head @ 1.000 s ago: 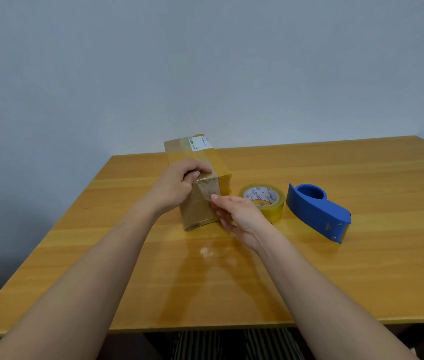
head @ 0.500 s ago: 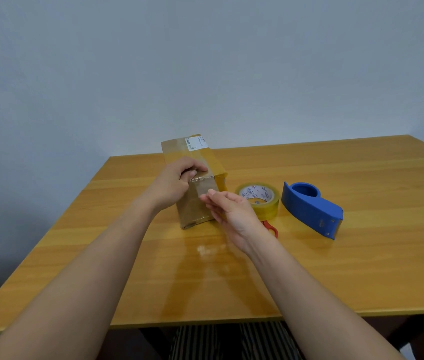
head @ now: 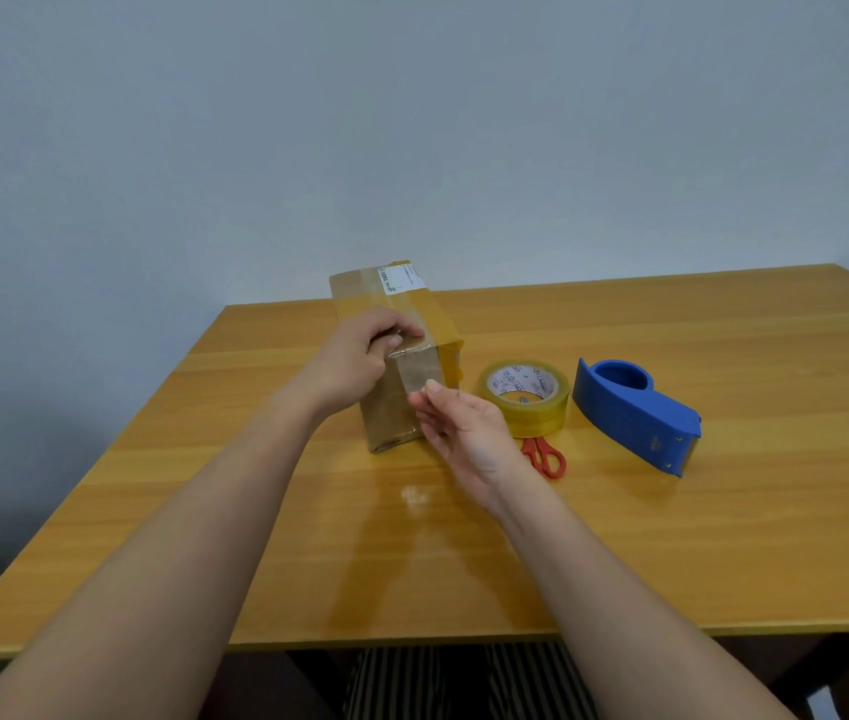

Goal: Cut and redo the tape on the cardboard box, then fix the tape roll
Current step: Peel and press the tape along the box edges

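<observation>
A long cardboard box wrapped in yellowish tape lies on the wooden table, its near end facing me. My left hand holds the top near edge of the box, fingers curled over the tape strip there. My right hand is flat with straight fingers against the taped near end face. A yellow tape roll lies flat just right of the box. A blue tape dispenser rests further right, empty of any roll.
Red-handled scissors lie partly hidden behind my right wrist, in front of the tape roll. A white label is on the box's far top. The table's front edge runs just above my striped clothing.
My right hand slid down and back along the box's end face, uncovering the scissors' red handles. The left hand stays on the box's top edge.
</observation>
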Motion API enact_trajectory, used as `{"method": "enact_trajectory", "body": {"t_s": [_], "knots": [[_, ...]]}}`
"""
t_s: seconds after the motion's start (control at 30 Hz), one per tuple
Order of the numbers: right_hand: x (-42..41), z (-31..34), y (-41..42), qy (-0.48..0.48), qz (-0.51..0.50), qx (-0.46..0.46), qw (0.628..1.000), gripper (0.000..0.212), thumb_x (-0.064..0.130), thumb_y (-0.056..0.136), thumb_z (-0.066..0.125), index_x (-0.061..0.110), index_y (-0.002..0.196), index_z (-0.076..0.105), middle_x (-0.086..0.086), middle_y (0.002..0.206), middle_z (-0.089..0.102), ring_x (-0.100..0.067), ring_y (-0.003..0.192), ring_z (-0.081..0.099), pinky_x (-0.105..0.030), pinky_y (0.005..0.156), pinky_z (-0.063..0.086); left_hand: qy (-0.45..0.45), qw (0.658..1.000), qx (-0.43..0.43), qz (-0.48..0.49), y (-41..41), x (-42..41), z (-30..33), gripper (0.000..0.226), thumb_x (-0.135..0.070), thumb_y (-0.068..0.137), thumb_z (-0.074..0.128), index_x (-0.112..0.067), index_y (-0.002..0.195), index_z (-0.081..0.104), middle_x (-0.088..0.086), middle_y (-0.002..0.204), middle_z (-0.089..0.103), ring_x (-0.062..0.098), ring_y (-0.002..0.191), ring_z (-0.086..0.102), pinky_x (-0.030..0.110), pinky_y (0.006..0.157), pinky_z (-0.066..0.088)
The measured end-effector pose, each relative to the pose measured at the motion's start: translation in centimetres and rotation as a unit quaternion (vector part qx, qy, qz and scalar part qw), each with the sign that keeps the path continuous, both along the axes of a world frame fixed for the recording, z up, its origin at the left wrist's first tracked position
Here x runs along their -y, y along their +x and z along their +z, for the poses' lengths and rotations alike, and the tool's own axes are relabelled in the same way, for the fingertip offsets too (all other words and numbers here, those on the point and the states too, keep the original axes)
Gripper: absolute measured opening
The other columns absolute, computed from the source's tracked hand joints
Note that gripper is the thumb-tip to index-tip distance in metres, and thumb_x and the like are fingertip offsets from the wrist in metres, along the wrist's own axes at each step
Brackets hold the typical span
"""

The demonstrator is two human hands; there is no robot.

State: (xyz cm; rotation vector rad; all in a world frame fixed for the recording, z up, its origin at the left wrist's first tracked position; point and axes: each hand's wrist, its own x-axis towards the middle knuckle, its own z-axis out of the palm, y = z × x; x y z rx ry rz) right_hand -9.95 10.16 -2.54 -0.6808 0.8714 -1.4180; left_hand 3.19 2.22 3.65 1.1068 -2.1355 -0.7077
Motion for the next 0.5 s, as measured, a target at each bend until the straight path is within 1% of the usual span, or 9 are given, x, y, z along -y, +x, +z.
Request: {"method": "enact_trajectory", "body": {"t_s": [0.1,0.23,0.3,0.4,0.5], "knots": [[0.3,-0.4,-0.1,-0.029,-0.031,-0.057,0.997,0.017,0.016,0.091,0.062,0.012,0.076,0.069,0.003,0.075,0.072,-0.005,0.073,0.061,-0.018,0.074,0.048,0.015,1.000,0.000,-0.004,0.1,0.0,0.2,0.033,-0.003,0.098,0.039,-0.022,0.109,0.064,-0.009,0.115,0.061,0.005,0.109,0.051,0.010,0.087,0.037],[0.5,-0.8,-0.2,-0.038,-0.072,-0.125,0.989,0.014,0.018,0.089,0.066,0.011,0.077,0.070,0.004,0.071,0.071,-0.003,0.063,0.054,-0.012,0.061,0.045,0.018,1.000,0.000,-0.003,0.1,-0.1,0.4,0.032,-0.003,0.098,0.040,-0.020,0.109,0.065,-0.007,0.116,0.061,0.007,0.110,0.052,0.012,0.087,0.039],[0.6,-0.9,-0.2,-0.037,-0.085,-0.143,0.985,0.011,0.019,0.088,0.067,0.012,0.080,0.070,0.006,0.067,0.070,-0.002,0.059,0.053,-0.011,0.060,0.045,0.012,1.000,0.005,0.001,0.0,-0.1,0.5,0.032,-0.003,0.098,0.040,-0.018,0.109,0.065,-0.006,0.117,0.061,0.007,0.110,0.051,0.011,0.087,0.038],[0.9,-1.1,-0.2,-0.032,-0.098,-0.151,0.983,0.007,0.019,0.086,0.069,0.013,0.084,0.071,0.006,0.061,0.069,-0.001,0.058,0.055,-0.013,0.063,0.047,0.007,1.000,0.005,0.002,0.0,-0.2,0.5,0.031,-0.002,0.098,0.040,-0.016,0.109,0.065,-0.004,0.118,0.062,0.007,0.110,0.051,0.008,0.086,0.037],[1.3,-1.3,-0.1,-0.031,-0.105,-0.153,0.982,0.009,0.018,0.086,0.069,0.010,0.088,0.071,0.005,0.062,0.069,0.000,0.056,0.057,-0.014,0.063,0.048,0.010,1.000,0.004,0.006,0.0,-0.3,0.6,0.031,-0.002,0.098,0.039,-0.015,0.110,0.065,-0.006,0.116,0.061,0.004,0.107,0.050,0.004,0.082,0.035]]}}
